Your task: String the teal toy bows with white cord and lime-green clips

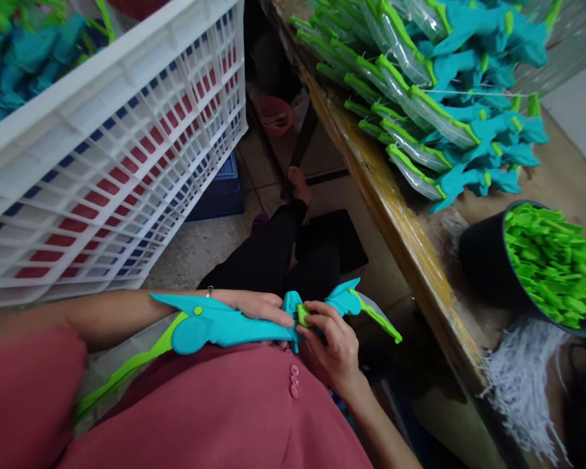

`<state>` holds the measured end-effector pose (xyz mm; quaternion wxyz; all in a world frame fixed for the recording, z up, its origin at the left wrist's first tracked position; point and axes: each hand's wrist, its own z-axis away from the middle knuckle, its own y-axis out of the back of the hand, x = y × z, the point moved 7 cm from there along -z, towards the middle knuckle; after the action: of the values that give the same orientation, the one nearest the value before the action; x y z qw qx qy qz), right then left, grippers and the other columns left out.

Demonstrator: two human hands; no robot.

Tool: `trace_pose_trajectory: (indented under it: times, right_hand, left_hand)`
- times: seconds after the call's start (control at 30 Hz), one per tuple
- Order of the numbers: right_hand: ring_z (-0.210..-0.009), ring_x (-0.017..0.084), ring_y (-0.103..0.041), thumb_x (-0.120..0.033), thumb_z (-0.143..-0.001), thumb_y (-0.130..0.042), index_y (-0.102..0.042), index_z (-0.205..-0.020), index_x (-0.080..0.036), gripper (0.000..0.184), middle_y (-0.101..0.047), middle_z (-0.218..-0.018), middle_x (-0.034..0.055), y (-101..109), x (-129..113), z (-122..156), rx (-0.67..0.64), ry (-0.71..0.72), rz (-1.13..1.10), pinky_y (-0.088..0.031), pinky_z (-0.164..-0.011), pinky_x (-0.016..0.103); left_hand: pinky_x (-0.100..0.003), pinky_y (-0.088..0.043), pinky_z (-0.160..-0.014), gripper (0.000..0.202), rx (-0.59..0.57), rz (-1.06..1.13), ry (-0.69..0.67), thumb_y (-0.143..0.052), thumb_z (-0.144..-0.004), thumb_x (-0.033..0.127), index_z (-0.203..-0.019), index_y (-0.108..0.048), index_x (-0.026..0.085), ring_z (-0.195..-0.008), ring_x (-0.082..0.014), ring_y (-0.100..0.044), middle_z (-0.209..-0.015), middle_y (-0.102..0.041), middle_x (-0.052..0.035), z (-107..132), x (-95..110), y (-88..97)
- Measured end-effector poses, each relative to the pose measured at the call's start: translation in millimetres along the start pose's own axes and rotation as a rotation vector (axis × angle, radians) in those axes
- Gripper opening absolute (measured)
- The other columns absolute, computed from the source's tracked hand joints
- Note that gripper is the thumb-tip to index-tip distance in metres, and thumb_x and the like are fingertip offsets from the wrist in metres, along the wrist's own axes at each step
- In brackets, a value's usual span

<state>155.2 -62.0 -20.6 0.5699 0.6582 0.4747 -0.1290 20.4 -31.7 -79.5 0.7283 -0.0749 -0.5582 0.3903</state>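
Across my lap lies a long teal plastic toy (244,327) with lime-green and clear curved strips at both ends. My left hand (261,306) is closed around its middle, fingers lying along the top and the thumb side hidden below. With fingertips together, my right hand (333,335) pinches a small lime-green plastic piece (303,316) against the toy's raised teal middle part. Whether that piece is seated in the toy, I cannot tell.
A white plastic crate (78,117) holding teal parts (34,52) stands at left. On the wooden table (385,215) at right are stacked teal-and-green toys (469,130), a black bucket (488,273) of small green pieces (557,260) and a bundle of white strings (522,384).
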Motion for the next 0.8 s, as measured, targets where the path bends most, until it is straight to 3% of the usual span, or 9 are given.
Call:
trace_pose_trajectory:
  times: [0.13,0.43,0.63,0.8]
  right_hand:
    - [-0.104,0.025,-0.073,-0.009,-0.092,-0.072,-0.066,-0.118,-0.024,0.031,-0.072,-0.116,0.0114,-3.0,-2.8,6.7,0.113,0.088,0.023,-0.065,-0.084,0.039]
    - [-0.118,0.031,-0.070,-0.006,-0.093,-0.069,-0.064,-0.137,-0.024,0.047,-0.073,-0.124,0.0124,-5.7,-3.1,19.0,0.152,0.180,0.069,-0.068,-0.091,0.047]
    - [-0.113,0.028,-0.072,-0.006,-0.094,-0.067,-0.068,-0.123,-0.016,0.031,-0.076,-0.113,0.0129,-3.8,-8.6,14.3,0.152,0.266,0.088,-0.068,-0.089,0.045]
    - [-0.114,0.027,-0.071,-0.005,-0.095,-0.065,-0.067,-0.120,-0.016,0.027,-0.076,-0.112,0.0133,-2.2,-13.9,9.0,0.061,0.283,0.116,-0.066,-0.089,0.045]
  left_hand:
    - [-0.027,-0.049,-0.053,0.031,-0.017,0.007,0.008,-0.063,-0.090,0.031,-0.080,-0.081,0.009,-0.051,-0.0171,-0.063,-0.072,-0.079,-0.0099,-0.5,-5.8,1.1]
    - [-0.025,-0.046,-0.050,0.038,-0.031,-0.024,0.021,-0.056,-0.092,0.036,-0.076,-0.078,0.011,-0.048,-0.0144,-0.059,-0.068,-0.077,-0.0071,-2.2,-2.8,-3.4]
    - [-0.028,-0.054,-0.063,0.055,-0.160,-0.135,0.075,-0.069,-0.084,0.062,-0.077,-0.077,0.008,-0.059,-0.0174,-0.064,-0.070,-0.075,-0.0080,-12.5,-11.6,0.4]
    - [-0.028,-0.051,-0.074,0.060,-0.066,-0.322,0.067,-0.059,-0.091,0.067,-0.093,-0.074,0.009,-0.078,-0.0190,-0.063,-0.082,-0.072,-0.0056,-14.4,-14.5,10.3]
